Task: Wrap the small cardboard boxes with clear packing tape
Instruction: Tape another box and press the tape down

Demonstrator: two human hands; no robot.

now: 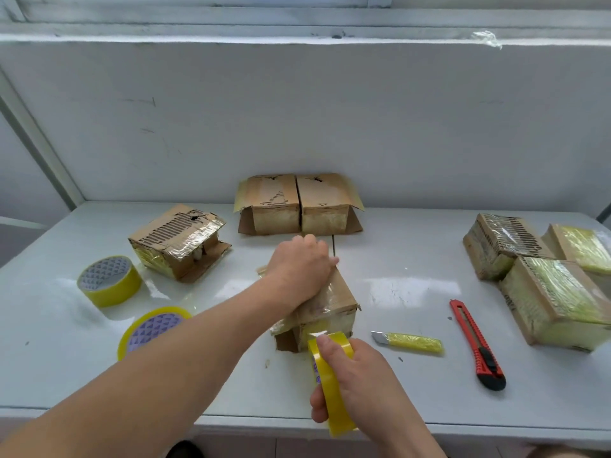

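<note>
Two hands at work: left hand (299, 266) pressing flat on top of the box (325, 304) at counter (396, 375) centre, right hand (355, 381) curled round the tape roll (330, 385) at 6 o'clock, just beside the near end. Best done keeping the strip taut and pulling square across that face while pinning the box firmly. Long axis lying roughly 11 to 5 o'clock, near end facing 5.
</note>
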